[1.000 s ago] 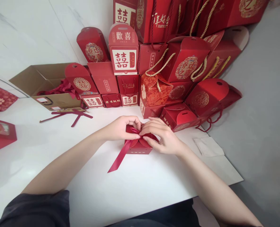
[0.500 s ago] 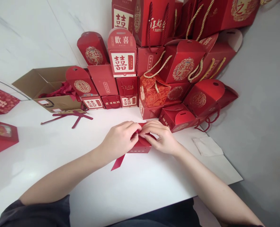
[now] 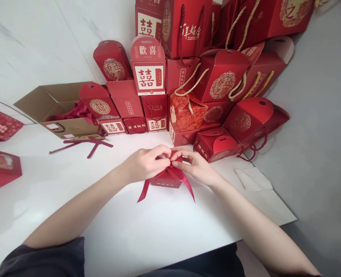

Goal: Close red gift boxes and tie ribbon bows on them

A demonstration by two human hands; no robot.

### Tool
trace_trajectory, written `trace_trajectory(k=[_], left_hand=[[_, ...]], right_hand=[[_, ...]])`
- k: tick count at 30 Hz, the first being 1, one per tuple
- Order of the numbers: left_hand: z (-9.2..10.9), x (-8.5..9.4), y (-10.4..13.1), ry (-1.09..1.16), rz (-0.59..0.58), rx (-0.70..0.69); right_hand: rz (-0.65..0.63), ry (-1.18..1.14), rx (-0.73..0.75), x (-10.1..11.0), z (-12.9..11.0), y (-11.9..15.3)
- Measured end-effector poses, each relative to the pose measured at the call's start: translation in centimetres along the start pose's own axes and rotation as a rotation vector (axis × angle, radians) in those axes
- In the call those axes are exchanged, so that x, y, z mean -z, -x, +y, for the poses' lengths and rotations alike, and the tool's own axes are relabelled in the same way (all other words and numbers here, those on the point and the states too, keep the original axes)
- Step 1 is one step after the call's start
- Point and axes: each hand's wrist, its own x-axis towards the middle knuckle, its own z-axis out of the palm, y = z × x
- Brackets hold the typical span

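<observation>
A small red gift box [image 3: 166,183] stands on the white table, partly covered by both hands. A dark pink-red ribbon [image 3: 187,185] is gathered at its top, and two tails hang down the near side, one to the left and one to the right. My left hand [image 3: 150,163] is closed with its fingertips pinching the ribbon from the left. My right hand [image 3: 197,166] pinches the ribbon from the right, thumb and forefinger meeting close to the left fingertips. The knot or bow itself is mostly hidden by the fingers.
Stacked red gift boxes [image 3: 154,105], some with rope handles, line the back and right. An open cardboard carton [image 3: 69,129] holds ribbon at the left, with loose ribbon strips [image 3: 93,144] before it. A red box [image 3: 3,169] stands far left; white tissue [image 3: 253,179] lies right.
A second ribbon tail now hangs on the right of the box's near side. Both hands have shifted slightly, and the ribbon's centre shows more between the fingertips.
</observation>
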Motion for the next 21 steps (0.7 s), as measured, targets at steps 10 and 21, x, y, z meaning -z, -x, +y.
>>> trace_trajectory(k=[10,21], left_hand=[[0.5,0.5,-0.3,-0.102,-0.005,-0.057],[0.2,0.7,-0.5,-0.024,-0.002,-0.085]], right_hand=[[0.073,0.265,0.16,0.0,-0.6,0.3],[0.15,0.218,0.143,0.3,-1.0,0.4]])
